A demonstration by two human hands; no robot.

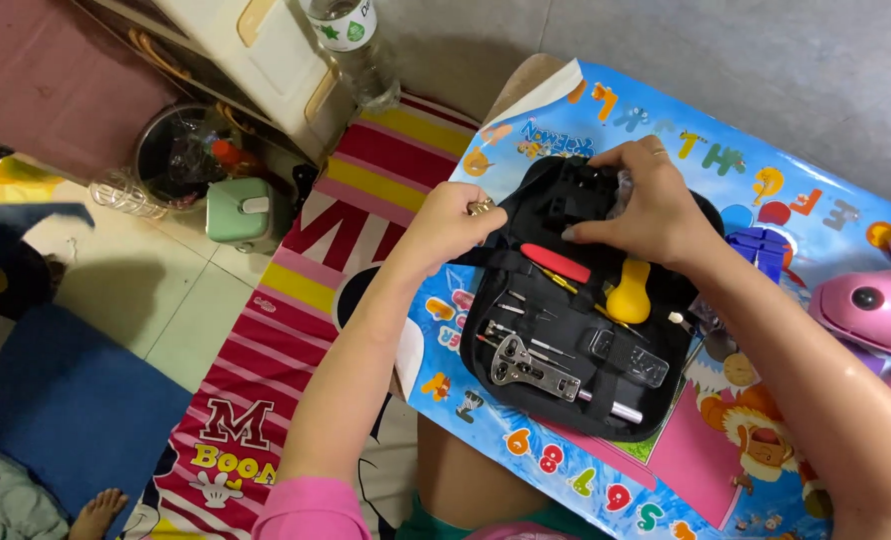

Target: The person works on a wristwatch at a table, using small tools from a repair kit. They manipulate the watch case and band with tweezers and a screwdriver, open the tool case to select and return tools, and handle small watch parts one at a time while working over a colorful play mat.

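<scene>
An open black tool case [566,400] lies on a small table covered with a bright blue cartoon cloth [816,180]. Inside it are a red-handled tool [556,263], a yellow rubber bulb [631,292], a metal wrench-like tool [526,368], thin screwdrivers and clear plastic blocks [631,357]. My left hand [446,225] pinches a small metal piece at the case's left edge. My right hand [646,205] presses on the case's upper flap, fingers curled over a black holder there.
A pink toy [881,315] and a blue plastic piece [763,247] sit at the table's right. A striped red, pink and yellow mat [296,290] covers the floor at left, with a green pot [241,210], a metal bin and a plastic bottle [351,45] beyond.
</scene>
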